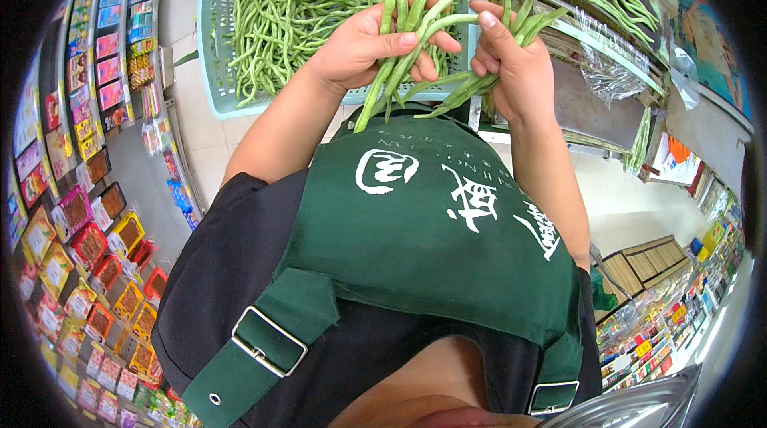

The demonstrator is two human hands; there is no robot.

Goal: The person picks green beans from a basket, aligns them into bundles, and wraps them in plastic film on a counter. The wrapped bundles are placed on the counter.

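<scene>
Several long green beans (413,0) lie across the palm of my left hand (365,45), with its thumb over them. My right hand (515,62) grips a smaller bunch of green beans (530,24), whose other ends hang below the fist. Its thumb and forefinger touch the tip of one bean (452,21) that reaches over from the left bunch. Both hands are raised in front of the green apron (419,218). Beyond them a light-blue plastic crate (210,68), with slotted walls, holds a thick heap of green beans (299,15).
On the right stands a worn display stand (605,110) with more green beans (620,3) on top and crumpled clear plastic film (617,68) along its edge. Shelves of packaged snacks (90,236) line the left side. Pale floor tiles (204,140) show below the crate.
</scene>
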